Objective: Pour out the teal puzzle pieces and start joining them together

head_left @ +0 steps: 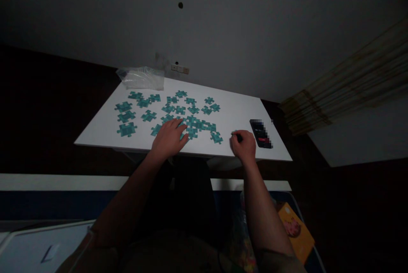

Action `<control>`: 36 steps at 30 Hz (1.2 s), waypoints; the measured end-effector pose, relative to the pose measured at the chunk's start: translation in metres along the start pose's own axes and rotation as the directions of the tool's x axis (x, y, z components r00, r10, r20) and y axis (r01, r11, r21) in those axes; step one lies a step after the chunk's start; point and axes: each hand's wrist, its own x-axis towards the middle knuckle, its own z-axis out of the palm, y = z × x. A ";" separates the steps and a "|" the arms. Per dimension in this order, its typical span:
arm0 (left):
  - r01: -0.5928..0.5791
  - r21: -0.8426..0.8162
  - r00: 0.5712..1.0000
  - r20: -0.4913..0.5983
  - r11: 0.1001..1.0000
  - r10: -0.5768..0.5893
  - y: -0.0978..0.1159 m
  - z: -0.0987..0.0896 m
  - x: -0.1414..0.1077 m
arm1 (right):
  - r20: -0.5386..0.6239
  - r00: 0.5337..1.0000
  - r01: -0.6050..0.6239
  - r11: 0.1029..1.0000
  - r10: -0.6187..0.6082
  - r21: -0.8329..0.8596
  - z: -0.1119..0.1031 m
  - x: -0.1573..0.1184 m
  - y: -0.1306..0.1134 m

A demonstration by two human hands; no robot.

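The left hand [168, 139] lies open, its fingers [179, 125] spread and touching teal puzzle pieces [193, 123] on the white counter [236, 111]. The right hand [244, 145], just beside a phone [261, 133], is pinched closed; too dark to tell whether it holds anything.

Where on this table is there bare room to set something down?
The white table has a free patch between the teal puzzle pieces and the black phone, behind the right hand. Another lies at the front left corner. Pieces crowd around the left hand.
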 end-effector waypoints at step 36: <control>0.004 -0.013 1.000 0.007 1.000 -0.004 0.002 -0.004 0.000 | 0.012 1.000 -0.018 1.000 0.018 0.021 -0.004 0.001 -0.005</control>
